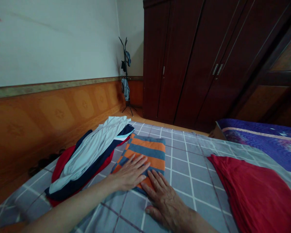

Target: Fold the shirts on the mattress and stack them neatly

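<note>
An orange and blue-grey striped garment (149, 149) lies folded into a rough rectangle on the bed. My left hand (131, 173) rests flat on its lower left part, fingers spread. Across its lower right corner lie the fingers of my right hand (163, 197), stretched out, with the thumb apart on the sheet. Neither hand grips the cloth. Part of the garment's near edge is hidden under both hands.
A pile of white, navy and red clothes (92, 158) lies to the left. Red cloth (259, 187) spreads at the right on the grey checked sheet (184, 168). Beyond stand a coat rack (126, 68), a dark wardrobe (179, 61) and a purple-covered bed (262, 136).
</note>
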`<state>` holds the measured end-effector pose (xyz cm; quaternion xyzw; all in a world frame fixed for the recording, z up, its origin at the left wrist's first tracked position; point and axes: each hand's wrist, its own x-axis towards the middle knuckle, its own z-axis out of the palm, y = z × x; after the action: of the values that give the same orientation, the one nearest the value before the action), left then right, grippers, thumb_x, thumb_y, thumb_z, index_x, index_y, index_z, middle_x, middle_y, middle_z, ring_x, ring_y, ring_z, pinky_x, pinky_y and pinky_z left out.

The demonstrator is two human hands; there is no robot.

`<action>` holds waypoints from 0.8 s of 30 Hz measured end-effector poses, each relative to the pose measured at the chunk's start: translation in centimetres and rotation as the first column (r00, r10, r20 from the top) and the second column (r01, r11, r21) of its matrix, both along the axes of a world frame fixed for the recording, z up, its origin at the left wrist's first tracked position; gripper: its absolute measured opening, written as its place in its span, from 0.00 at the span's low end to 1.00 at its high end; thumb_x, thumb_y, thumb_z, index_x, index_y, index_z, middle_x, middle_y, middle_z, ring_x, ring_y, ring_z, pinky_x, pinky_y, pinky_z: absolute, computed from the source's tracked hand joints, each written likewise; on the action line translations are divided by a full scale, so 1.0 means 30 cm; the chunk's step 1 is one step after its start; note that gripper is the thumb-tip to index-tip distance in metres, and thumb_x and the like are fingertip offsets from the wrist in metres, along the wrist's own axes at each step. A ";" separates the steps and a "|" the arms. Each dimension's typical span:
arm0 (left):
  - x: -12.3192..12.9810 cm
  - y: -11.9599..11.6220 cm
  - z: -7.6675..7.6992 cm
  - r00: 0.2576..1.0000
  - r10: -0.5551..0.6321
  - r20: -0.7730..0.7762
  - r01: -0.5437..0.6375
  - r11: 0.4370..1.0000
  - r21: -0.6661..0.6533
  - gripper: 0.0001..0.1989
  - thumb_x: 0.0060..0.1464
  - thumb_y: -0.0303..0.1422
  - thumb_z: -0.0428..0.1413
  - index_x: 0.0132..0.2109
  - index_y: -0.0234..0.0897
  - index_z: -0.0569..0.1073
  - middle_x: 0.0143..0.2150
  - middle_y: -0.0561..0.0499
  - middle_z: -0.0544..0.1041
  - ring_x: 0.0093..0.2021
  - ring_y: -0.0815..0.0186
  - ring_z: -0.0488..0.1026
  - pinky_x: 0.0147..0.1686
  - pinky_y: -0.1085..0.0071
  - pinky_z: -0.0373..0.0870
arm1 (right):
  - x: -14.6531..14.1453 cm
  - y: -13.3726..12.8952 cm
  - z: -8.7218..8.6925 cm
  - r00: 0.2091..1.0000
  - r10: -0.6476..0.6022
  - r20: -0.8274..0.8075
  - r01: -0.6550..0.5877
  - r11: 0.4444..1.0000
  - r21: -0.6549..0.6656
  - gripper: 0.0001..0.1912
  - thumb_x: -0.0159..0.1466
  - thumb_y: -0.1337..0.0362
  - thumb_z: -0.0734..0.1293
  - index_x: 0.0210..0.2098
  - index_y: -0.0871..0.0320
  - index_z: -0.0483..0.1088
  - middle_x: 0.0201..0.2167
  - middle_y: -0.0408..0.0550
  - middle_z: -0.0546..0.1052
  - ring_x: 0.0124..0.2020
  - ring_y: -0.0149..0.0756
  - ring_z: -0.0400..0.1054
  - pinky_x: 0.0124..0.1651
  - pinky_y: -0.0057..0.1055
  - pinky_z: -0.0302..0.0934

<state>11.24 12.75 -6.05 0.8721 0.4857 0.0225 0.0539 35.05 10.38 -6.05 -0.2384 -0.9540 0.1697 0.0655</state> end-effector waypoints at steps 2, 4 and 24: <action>-0.006 0.002 -0.004 1.000 0.025 0.003 -0.025 0.999 0.038 0.27 0.65 0.39 0.40 0.68 0.41 0.47 0.70 0.48 0.46 0.69 0.59 0.39 0.65 0.53 0.37 | 0.000 -0.001 0.014 1.000 0.006 0.017 -0.005 0.999 -0.043 0.33 0.66 0.47 0.57 0.66 0.52 0.49 0.67 0.59 0.40 0.67 0.53 0.30 0.65 0.56 0.36; -0.004 0.006 -0.002 0.997 0.079 0.015 -0.079 0.995 0.058 0.27 0.64 0.39 0.41 0.68 0.39 0.47 0.70 0.47 0.47 0.69 0.58 0.39 0.65 0.53 0.37 | 0.001 -0.004 0.030 1.000 0.012 0.014 -0.011 0.998 -0.066 0.31 0.66 0.47 0.56 0.65 0.52 0.52 0.68 0.59 0.40 0.67 0.54 0.30 0.65 0.55 0.34; -0.058 -0.013 -0.036 0.984 0.174 0.029 -0.176 0.982 0.069 0.30 0.63 0.45 0.41 0.68 0.40 0.49 0.69 0.45 0.47 0.69 0.55 0.41 0.64 0.51 0.38 | -0.014 -0.031 0.086 0.992 -0.045 0.121 0.064 0.986 -0.152 0.31 0.64 0.57 0.62 0.65 0.53 0.52 0.67 0.60 0.40 0.66 0.57 0.27 0.64 0.57 0.33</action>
<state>9.51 12.37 -7.11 0.8271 0.5588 0.0546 0.0262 34.64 9.44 -3.47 -0.2784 -0.9331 0.2277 -0.0048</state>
